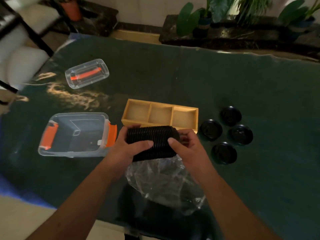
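A long stack of black plastic lids (152, 135) lies sideways in both hands, just in front of the wooden tray (160, 105). My left hand (129, 146) grips the stack's left end, thumb across the top. My right hand (187, 146) holds the right end, thumb on the ribbed side and fingers curled behind. The tray has three compartments with nothing in them. Several single black lids (210, 129) lie flat on the table to the right of the tray. A crumpled clear plastic wrapper (164, 184) lies under the stack, near the table's front edge.
A clear plastic box with orange latches (74, 151) stands open at the left. Its clear lid with an orange handle (87, 73) lies farther back. The table has a dark green cover (259, 87). Potted plants (204, 16) line the far wall; a white chair (20, 63) stands at the left.
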`<state>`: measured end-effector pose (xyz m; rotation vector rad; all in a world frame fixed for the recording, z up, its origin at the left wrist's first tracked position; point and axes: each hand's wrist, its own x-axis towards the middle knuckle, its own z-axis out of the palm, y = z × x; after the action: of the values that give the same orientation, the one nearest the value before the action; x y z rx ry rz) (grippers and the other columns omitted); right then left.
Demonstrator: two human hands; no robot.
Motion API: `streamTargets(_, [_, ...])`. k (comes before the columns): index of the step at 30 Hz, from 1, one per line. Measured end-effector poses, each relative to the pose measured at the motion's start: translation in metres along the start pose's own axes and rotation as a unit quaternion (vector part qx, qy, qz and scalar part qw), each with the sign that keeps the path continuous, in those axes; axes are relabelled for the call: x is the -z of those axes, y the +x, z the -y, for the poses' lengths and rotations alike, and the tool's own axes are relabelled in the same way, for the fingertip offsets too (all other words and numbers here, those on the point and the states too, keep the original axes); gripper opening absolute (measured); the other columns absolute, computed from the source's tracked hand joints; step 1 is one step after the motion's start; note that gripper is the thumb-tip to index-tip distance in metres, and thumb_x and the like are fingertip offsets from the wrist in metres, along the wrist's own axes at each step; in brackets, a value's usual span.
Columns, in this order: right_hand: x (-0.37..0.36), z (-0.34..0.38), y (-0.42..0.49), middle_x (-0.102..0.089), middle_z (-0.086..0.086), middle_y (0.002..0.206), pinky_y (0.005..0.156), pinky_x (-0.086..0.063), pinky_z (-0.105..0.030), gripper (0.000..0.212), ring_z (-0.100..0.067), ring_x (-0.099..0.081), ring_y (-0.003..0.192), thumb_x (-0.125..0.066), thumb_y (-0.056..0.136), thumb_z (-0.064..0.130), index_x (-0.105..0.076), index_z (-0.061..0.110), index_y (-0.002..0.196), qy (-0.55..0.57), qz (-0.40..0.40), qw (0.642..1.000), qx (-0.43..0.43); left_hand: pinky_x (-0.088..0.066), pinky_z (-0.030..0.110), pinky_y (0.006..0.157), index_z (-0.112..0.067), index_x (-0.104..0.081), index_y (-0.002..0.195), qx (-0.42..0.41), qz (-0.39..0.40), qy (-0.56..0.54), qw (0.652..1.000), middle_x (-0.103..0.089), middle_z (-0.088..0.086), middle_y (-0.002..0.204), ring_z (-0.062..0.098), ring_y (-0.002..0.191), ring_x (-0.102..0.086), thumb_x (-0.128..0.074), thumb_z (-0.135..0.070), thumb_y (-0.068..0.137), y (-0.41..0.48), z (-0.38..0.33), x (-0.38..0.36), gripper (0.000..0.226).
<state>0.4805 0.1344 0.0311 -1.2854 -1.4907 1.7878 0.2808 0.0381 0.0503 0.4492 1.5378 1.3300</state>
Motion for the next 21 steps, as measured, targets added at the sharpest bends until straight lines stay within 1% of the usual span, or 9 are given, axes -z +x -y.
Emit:
streamTargets(2, [-0.004, 0.004, -0.004, -0.075, 0.005, 0.116, 0.097, -0.059, -0.047, 0.065, -0.017, -0.073, 0.109, -0.089, 0.064, 0.070, -0.065, 0.037, 0.114, 0.045, 0.037, 0.998, -0.020, -0.066, 0.037, 0.073, -0.045, -0.067, 0.116, -0.020, -0.011, 0.004, 1.000, -0.070, 0.007, 0.127, 0.021, 0.101, -0.079, -0.098, -0.034, 0.046, -0.011, -0.006, 0.002, 0.077])
streamTargets(4, [-0.009, 0.011, -0.005, -0.071, -0.005, 0.129, 0.105, -0.055, -0.056, 0.090, -0.023, -0.072, 0.117, -0.095, 0.056, 0.068, -0.059, 0.029, 0.128, 0.090, 0.072, 0.992, -0.044, -0.067, 0.045, 0.080, -0.043, -0.063, 0.123, -0.024, -0.014, 0.006, 1.000, -0.067, 0.010, 0.132, 0.029, 0.108, -0.076, -0.097, -0.035, 0.046, -0.018, -0.013, 0.005, 0.084])
streamTargets(6, [-0.013, 0.017, -0.004, -0.067, -0.009, 0.138, 0.108, -0.053, -0.057, 0.101, -0.025, -0.070, 0.123, -0.099, 0.056, 0.061, -0.054, 0.025, 0.140, 0.113, 0.107, 0.986, -0.059, -0.063, 0.056, 0.093, -0.038, -0.058, 0.133, -0.011, 0.001, -0.005, 1.000, -0.063, 0.013, 0.139, 0.035, 0.118, -0.071, -0.101, -0.038, 0.045, -0.023, -0.018, 0.011, 0.097])
streamTargets(8, [-0.017, 0.021, -0.003, -0.068, -0.012, 0.138, 0.110, -0.051, -0.057, 0.084, -0.029, -0.068, 0.125, -0.096, 0.067, 0.048, -0.060, 0.023, 0.139, 0.128, 0.153, 0.978, -0.056, -0.062, 0.056, 0.095, -0.037, -0.054, 0.139, 0.002, 0.035, -0.007, 0.999, -0.063, 0.012, 0.141, 0.033, 0.121, -0.071, -0.107, -0.042, 0.041, -0.025, -0.019, 0.020, 0.111])
streamTargets(10, [-0.024, 0.025, -0.003, -0.070, -0.014, 0.135, 0.110, -0.051, -0.058, 0.070, -0.033, -0.069, 0.124, -0.092, 0.073, 0.041, -0.064, 0.021, 0.134, 0.127, 0.170, 0.976, -0.052, -0.065, 0.053, 0.087, -0.041, -0.057, 0.137, 0.013, 0.061, -0.011, 0.998, -0.063, 0.012, 0.141, 0.033, 0.118, -0.073, -0.110, -0.038, 0.040, -0.024, -0.018, 0.027, 0.111])
streamTargets(12, [-0.032, 0.029, 0.000, -0.070, -0.017, 0.134, 0.108, -0.052, -0.059, 0.073, -0.036, -0.069, 0.123, -0.091, 0.071, 0.038, -0.061, 0.018, 0.134, 0.135, 0.154, 0.977, -0.060, -0.066, 0.054, 0.079, -0.042, -0.062, 0.130, 0.016, 0.069, -0.025, 0.997, -0.065, 0.014, 0.138, 0.036, 0.114, -0.075, -0.111, -0.033, 0.041, -0.020, -0.016, 0.031, 0.102])
streamTargets(15, [-0.044, 0.036, 0.008, -0.071, -0.017, 0.130, 0.103, -0.055, -0.061, 0.076, -0.036, -0.072, 0.117, -0.089, 0.066, 0.038, -0.059, 0.017, 0.132, 0.133, 0.125, 0.980, -0.076, -0.065, 0.053, 0.081, -0.034, -0.064, 0.128, 0.015, 0.061, -0.058, 0.996, -0.069, 0.018, 0.133, 0.038, 0.113, -0.075, -0.111, -0.034, 0.037, -0.005, -0.013, 0.037, 0.102])
streamTargets(17, [-0.051, 0.040, 0.016, -0.070, -0.018, 0.131, 0.099, -0.058, -0.059, 0.069, -0.035, -0.073, 0.113, -0.086, 0.072, 0.033, -0.058, 0.016, 0.133, 0.148, 0.111, 0.979, -0.089, -0.064, 0.055, 0.082, -0.029, -0.063, 0.127, 0.015, 0.064, -0.083, 0.994, -0.068, 0.022, 0.133, 0.040, 0.113, -0.075, -0.111, -0.033, 0.038, 0.005, -0.014, 0.044, 0.101])
streamTargets(21, [-0.066, 0.047, 0.033, -0.065, -0.027, 0.138, 0.091, -0.062, -0.051, 0.068, -0.039, -0.071, 0.118, -0.077, 0.080, 0.022, -0.052, 0.006, 0.141, 0.227, 0.093, 0.964, -0.101, -0.064, 0.050, 0.077, -0.036, -0.067, 0.117, 0.008, 0.078, -0.099, 0.992, -0.071, 0.015, 0.125, 0.038, 0.109, -0.076, -0.111, -0.032, 0.041, 0.028, -0.023, 0.063, 0.088])
